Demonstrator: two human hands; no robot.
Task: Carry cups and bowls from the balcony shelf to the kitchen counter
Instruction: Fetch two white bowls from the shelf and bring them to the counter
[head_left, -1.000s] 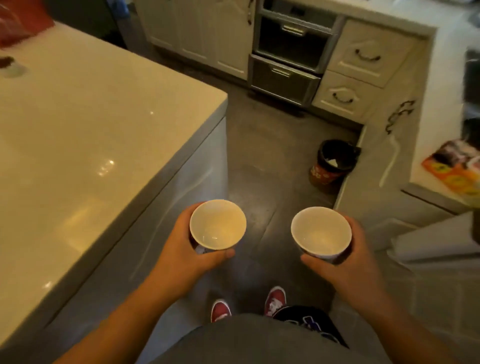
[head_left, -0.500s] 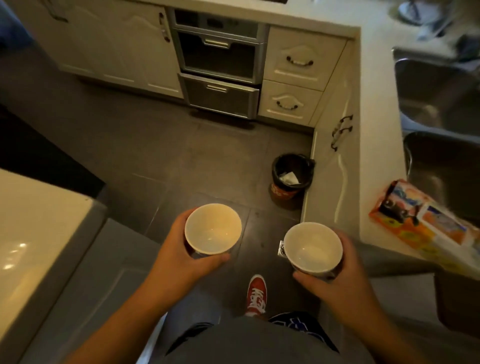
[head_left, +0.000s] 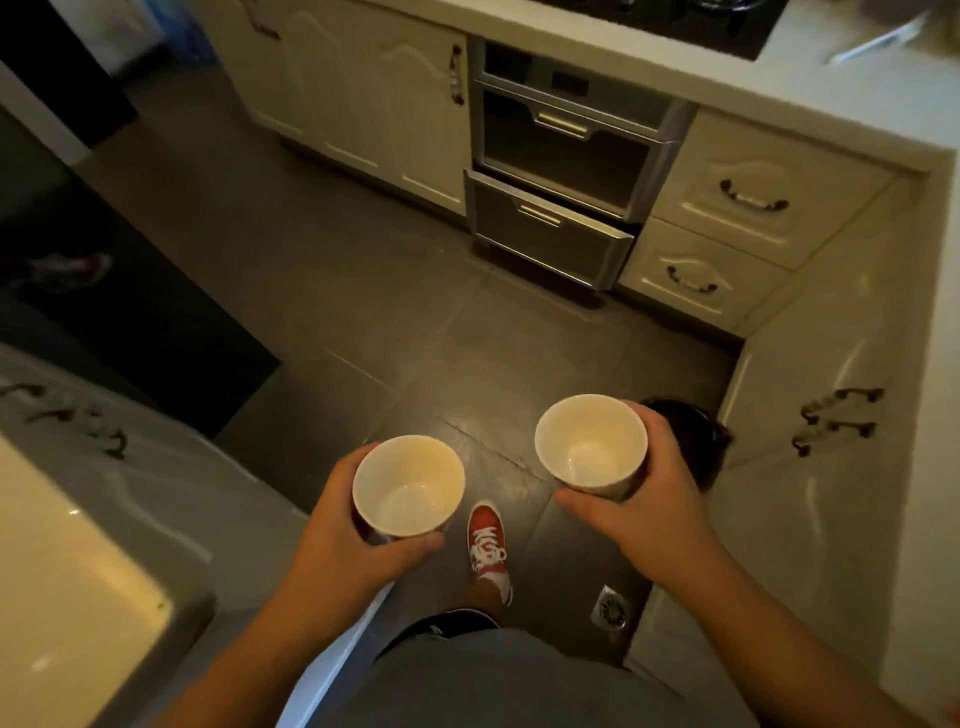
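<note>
I carry two empty white cups upright over the dark tiled floor. My left hand (head_left: 340, 535) is wrapped around the left cup (head_left: 409, 486) from its left side, thumb underneath at the front. My right hand (head_left: 657, 488) grips the right cup (head_left: 591, 447) from its right side, held slightly higher and farther forward. Both cups show pale bare insides. The kitchen counter (head_left: 831, 98) runs along the top and down the right edge of the view.
An island counter corner (head_left: 67, 597) sits at lower left. Ahead stand cream cabinets (head_left: 363, 93), a steel appliance with a part-open drawer (head_left: 550, 228), and drawers (head_left: 753, 208). A dark bin (head_left: 696, 436) is half hidden behind my right hand. A floor drain (head_left: 610, 610) lies beside my red shoe (head_left: 485, 538).
The view has swung left and advanced: the island shrank to the lower left corner, the sink and packet on the right left the frame, and the bin slid behind my right hand.
</note>
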